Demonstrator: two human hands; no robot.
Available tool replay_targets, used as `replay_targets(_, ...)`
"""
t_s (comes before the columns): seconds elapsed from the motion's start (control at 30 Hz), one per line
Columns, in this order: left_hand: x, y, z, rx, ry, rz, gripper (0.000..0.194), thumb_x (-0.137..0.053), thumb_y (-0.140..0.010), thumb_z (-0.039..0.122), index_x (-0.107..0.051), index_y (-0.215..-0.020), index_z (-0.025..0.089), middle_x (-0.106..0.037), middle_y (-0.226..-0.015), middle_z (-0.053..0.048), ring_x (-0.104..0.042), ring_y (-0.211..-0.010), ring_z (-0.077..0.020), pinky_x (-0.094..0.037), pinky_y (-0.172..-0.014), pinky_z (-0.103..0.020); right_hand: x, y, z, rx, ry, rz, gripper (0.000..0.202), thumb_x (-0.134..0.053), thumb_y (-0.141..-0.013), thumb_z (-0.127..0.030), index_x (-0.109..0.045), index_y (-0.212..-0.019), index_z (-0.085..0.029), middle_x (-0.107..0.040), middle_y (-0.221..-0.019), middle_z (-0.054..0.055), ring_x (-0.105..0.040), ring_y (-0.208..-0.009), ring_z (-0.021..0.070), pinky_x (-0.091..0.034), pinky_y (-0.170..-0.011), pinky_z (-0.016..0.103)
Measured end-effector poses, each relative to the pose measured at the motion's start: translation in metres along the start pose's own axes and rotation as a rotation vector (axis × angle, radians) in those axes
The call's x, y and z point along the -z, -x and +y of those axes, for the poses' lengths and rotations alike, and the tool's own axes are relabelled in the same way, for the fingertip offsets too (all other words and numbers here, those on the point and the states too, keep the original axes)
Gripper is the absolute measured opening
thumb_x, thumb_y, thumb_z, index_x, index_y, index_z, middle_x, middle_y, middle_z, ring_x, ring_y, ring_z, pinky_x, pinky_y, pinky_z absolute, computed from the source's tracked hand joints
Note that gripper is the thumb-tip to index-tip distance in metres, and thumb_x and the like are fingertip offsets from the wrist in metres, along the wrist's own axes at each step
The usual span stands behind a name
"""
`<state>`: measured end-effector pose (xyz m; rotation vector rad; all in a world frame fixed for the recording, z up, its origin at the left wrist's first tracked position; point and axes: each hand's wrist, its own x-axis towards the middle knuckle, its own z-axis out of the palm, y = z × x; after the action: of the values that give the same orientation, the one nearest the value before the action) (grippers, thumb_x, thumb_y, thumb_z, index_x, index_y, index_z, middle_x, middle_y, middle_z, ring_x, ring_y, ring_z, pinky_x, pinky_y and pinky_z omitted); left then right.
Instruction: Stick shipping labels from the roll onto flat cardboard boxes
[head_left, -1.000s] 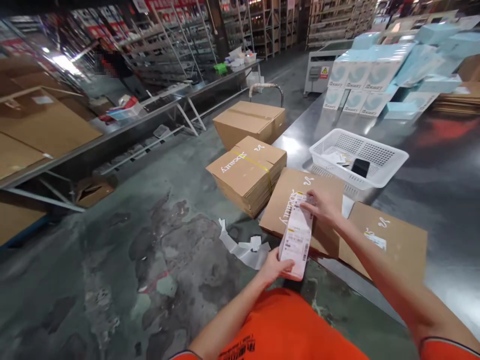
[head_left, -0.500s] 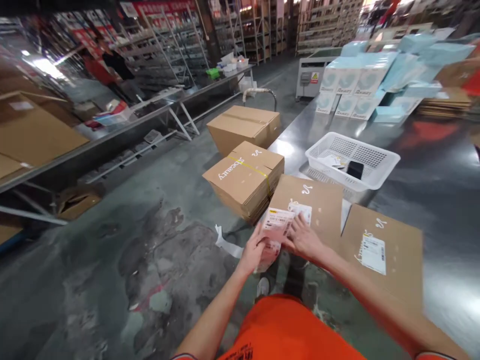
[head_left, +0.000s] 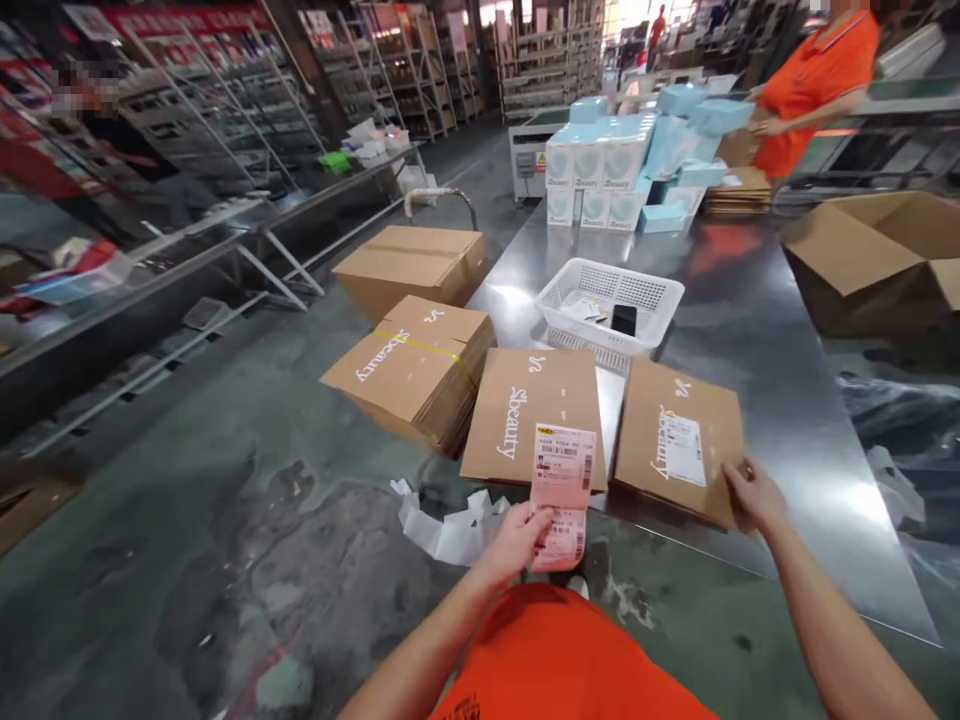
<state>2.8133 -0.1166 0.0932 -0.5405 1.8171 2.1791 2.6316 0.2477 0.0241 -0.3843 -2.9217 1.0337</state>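
Your left hand [head_left: 517,540] clamps a pink-tinted strip of printed paper labels [head_left: 564,465] by the shiny metal table [head_left: 810,450]. Your right hand [head_left: 756,497] touches the brown, labelled cardboard box [head_left: 705,400] at its right edge; I can't make out whether it grips.

Both arms bare, reaching forward from the lower frame edge, hands well apart. Left forearm [head_left: 431,638] angles up and inward; wrist near straight. Left hand [head_left: 514,545] closed in a grip, thumb [head_left: 540,520] on top pointing right, other fingers largely hidden. Right forearm [head_left: 836,605] slants up-left; right hand [head_left: 759,500] slightly farther forward, fingers bent, pointing left; thumb not distinguishable.
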Motion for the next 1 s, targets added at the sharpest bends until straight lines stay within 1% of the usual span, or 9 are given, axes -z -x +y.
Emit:
replay_targets(0.1, -0.001, 0.002, -0.011, 0.059, -0.045, 0.009, 0.052, -0.068, -0.064, 0.065, -0.059, -0.068, 0.015, -0.041, -0.054, 0.006, -0.036, -0.052, -0.0084, -0.031, -0.053, -0.023, 0.001, 0.016, -0.055, 0.18, -0.027, -0.078, 0.085, -0.061, -0.068, -0.06, -0.048, -0.136, -0.011, -0.046, -0.139, 0.027, -0.041, -0.131, 0.0418, -0.04, -0.099, 0.053)
replay_targets(0.2, -0.002, 0.01, -0.012, 0.099, -0.041, -0.018, 0.051, -0.064, -0.07, 0.063, -0.064, -0.077, 0.013, -0.051, -0.059, 0.002, -0.045, -0.057, -0.0114, -0.036, -0.056, -0.024, -0.006, 0.053, -0.151, 0.591, -0.352, -0.556, 0.086, -0.059, -0.074, -0.061, -0.032, -0.147, -0.025, -0.045, -0.144, 0.013, -0.049, -0.126, 0.0293, -0.049, -0.092, 0.04)
replay_targets(0.33, 0.005, 0.026, 0.009, -0.049, -0.027, 0.01, 0.049, -0.075, -0.066, 0.046, -0.068, -0.101, 0.013, -0.068, -0.097, -0.009, -0.06, -0.089, -0.0212, -0.045, -0.077, -0.028, -0.02, 0.106, -0.232, 0.766, -0.31, -0.814, 0.042, -0.057, -0.081, -0.059, -0.066, -0.092, -0.02, -0.066, -0.078, 0.004, -0.06, -0.072, 0.0186, -0.05, -0.063, 0.03)
replay_targets(0.43, 0.012, 0.031, 0.033, -0.25, 0.052, 0.169, 0.057, -0.081, -0.06, 0.035, -0.064, -0.111, 0.016, -0.065, -0.114, -0.009, -0.058, -0.103, -0.0231, -0.045, -0.084, -0.028, -0.033, 0.129, -0.243, 0.798, -0.249, -0.827, 0.049, -0.048, -0.086, -0.061, -0.056, -0.061, -0.02, -0.052, -0.053, -0.001, -0.048, -0.053, 0.0135, -0.04, -0.051, 0.025)
replay_targets(0.57, 0.02, 0.013, 0.043, -0.237, 0.072, 0.423, 0.034, -0.073, -0.066, 0.046, -0.057, -0.061, 0.015, -0.056, -0.061, 0.001, -0.05, -0.062, -0.012, -0.041, -0.06, -0.024, -0.049, 0.133, -0.248, 0.87, -0.268, -0.844, 0.041, -0.047, -0.088, -0.056, -0.062, -0.074, -0.02, -0.062, -0.066, 0.001, -0.054, -0.061, 0.0153, -0.042, -0.056, 0.026)
replay_targets(0.67, 0.03, -0.007, 0.024, -0.167, 0.089, 0.445, 0.043, -0.074, -0.061, 0.051, -0.05, -0.054, 0.017, -0.046, -0.052, 0.005, -0.039, -0.052, -0.0082, -0.032, -0.05, -0.022, -0.07, 0.111, -0.26, 0.935, -0.208, -0.78, 0.036, -0.046, -0.089, -0.052, -0.061, -0.077, -0.021, -0.064, -0.07, 0.003, -0.056, -0.065, 0.0166, -0.043, -0.061, 0.028)
replay_targets(0.77, 0.041, -0.016, -0.01, -0.083, 0.12, 0.369, 0.042, -0.079, -0.055, 0.051, -0.062, -0.067, 0.014, -0.057, -0.059, 0.001, -0.046, -0.056, -0.0108, -0.036, -0.052, -0.024, -0.099, 0.071, -0.276, 0.977, -0.088, -0.556, 0.038, -0.041, -0.09, -0.051, -0.06, -0.081, -0.02, -0.065, -0.078, 0.008, -0.057, -0.073, 0.0204, -0.045, -0.069, 0.033)
replay_targets(0.87, 0.049, -0.006, -0.047, 0.033, 0.142, 0.274, 0.046, -0.083, -0.052, 0.043, -0.069, -0.082, 0.011, -0.069, -0.075, -0.006, -0.058, -0.067, -0.0173, -0.046, -0.064, -0.029, -0.119, 0.032, -0.29, 1.015, 0.212, -0.391, 0.045, -0.052, -0.084, -0.056, -0.062, -0.1, -0.016, -0.065, -0.098, 0.016, -0.058, -0.091, 0.03, -0.045, -0.08, 0.043)
replay_targets(1.0, 0.062, 0.026, -0.073, 0.106, 0.024, 0.234, 0.038, -0.074, -0.063, 0.049, -0.069, -0.068, 0.012, -0.067, -0.064, -0.005, -0.061, -0.066, -0.0221, -0.049, -0.067, -0.034, -0.128, 0.016, -0.303, 1.024, 0.47, -0.273, 0.072, -0.061, -0.08, -0.058, -0.048, -0.135, -0.014, -0.054, -0.129, 0.024, -0.052, -0.11, 0.0422, -0.041, -0.089, 0.055)
